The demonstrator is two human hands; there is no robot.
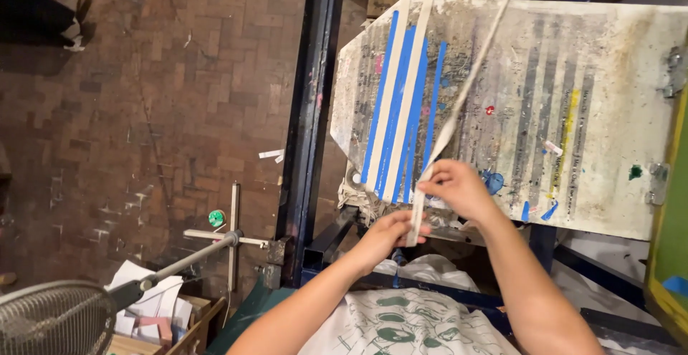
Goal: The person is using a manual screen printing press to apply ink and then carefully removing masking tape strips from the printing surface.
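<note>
Head view: a person is standing over a worn printing board (573, 111) and is working with a long strip of pale tape (459, 108).
Left hand (390, 233): its fingers are closing on the near end of the tape strip, just below the board's near edge; they are pinched together on it.
Right hand (459, 186): its fingers are clamping the same strip a little farther up, thumb and forefinger pressed together on it, holding it taut.
Tape strip: it is running from between the two hands up and away to the board's far edge, hanging slanted above the surface and not yet pressed down along its length, as far as I can judge.
Done so far: two pale strips (401, 90) are already lying flat on the board, to the left of the fingers, with blue stripes (412, 111) showing between and beside them.
Left to do: the held strip is not lying flat yet, and the grey stained bands (530, 104) to the right of the fingers are showing no fresh tape.
Near the hands: a printed white cloth (401, 323) is lying below the wrists.
Farther off: a fan (54, 319) is sitting low at the left, well apart from the fingers, over the brick floor (143, 75).
</note>
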